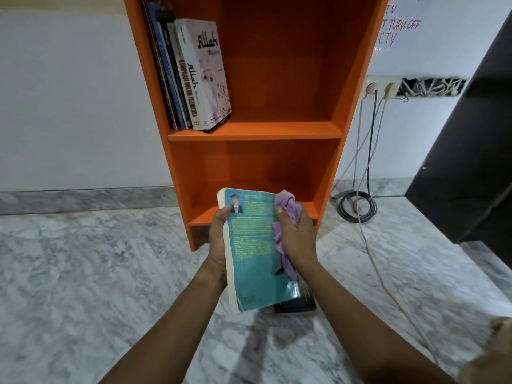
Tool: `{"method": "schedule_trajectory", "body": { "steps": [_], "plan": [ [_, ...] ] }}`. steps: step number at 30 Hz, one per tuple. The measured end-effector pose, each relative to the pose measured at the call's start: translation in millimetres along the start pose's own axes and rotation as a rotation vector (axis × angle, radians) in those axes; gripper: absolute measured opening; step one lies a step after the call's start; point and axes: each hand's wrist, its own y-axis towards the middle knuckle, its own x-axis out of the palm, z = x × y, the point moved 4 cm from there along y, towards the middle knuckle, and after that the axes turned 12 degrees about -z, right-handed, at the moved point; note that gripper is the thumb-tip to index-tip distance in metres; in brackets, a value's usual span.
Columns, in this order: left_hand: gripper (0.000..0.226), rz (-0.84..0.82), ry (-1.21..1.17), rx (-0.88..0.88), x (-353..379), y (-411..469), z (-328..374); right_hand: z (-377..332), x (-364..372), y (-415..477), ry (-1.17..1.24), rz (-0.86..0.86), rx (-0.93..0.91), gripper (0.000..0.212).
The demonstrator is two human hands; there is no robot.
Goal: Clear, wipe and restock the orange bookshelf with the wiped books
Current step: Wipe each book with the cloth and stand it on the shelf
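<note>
Teal book held upright before the orange bookshelf, left hand fingers curled round its page edge, right hand gripping a purple cloth against the cover, wiped books standing on the upper shelf

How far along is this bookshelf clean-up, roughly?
Partway. Done: a row of books already stands at the left of the orange bookshelf's upper shelf. In hand: the left hand grips a teal book while the right hand presses a purple cloth to its cover. Left: shelving that book and the dark book on the floor; the lower shelf looks bare.
</note>
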Motion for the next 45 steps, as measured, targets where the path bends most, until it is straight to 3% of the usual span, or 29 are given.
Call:
{"method": "schedule_trajectory", "body": {
  "steps": [4,9,14,16,19,24,28,32,34,37,39,40,43,45],
  "plan": [
    [0.068,0.087,-0.004,0.043,-12,6,8,19,6,-9,0.133,-0.093,0.145,0.008],
    [0.070,0.049,0.041,-0.034,-14,10,10,27,2,-13,0.329,-0.114,0.219,0.030],
    [0.059,-0.046,0.335,-0.175,2,16,35,35,6,-12,0.476,0.029,0.238,0.038],
    [0.044,0.021,0.439,-0.209,-7,19,37,33,0,-6,0.450,0.079,0.184,0.033],
    [0.015,0.182,0.520,-0.127,-24,22,25,23,-3,1,0.356,0.054,0.098,0.037],
    [0.014,0.371,0.278,0.093,-39,24,28,13,-4,7,0.277,-0.138,0.159,0.048],
    [0.028,0.422,0.178,0.207,-59,25,59,10,-5,4,0.270,-0.344,0.270,0.035],
    [0.030,0.355,0.229,0.168,-57,26,64,-9,-2,-2,0.363,-0.283,0.236,0.027],
    [0.036,0.357,0.300,0.149,-60,27,58,-19,-4,-1,0.267,-0.220,0.156,0.020],
    [0.064,0.473,0.408,0.081,-66,24,44,-33,-6,-2,0.046,-0.082,-0.012,0.015],
    [0.098,0.614,0.501,0.007,-58,17,41,-38,0,-6,-0.065,-0.092,-0.102,0.017],
    [0.103,0.606,0.523,-0.027,-50,18,39,-38,5,-8,-0.119,-0.124,-0.157,0.018],
    [0.063,0.369,0.281,-0.109,-23,23,38,-34,21,-14,-0.320,-0.207,-0.369,0.032],
    [0.023,0.364,0.176,-0.078,-24,24,40,-30,32,-17,-0.460,-0.246,-0.451,0.042]
  ]
}}
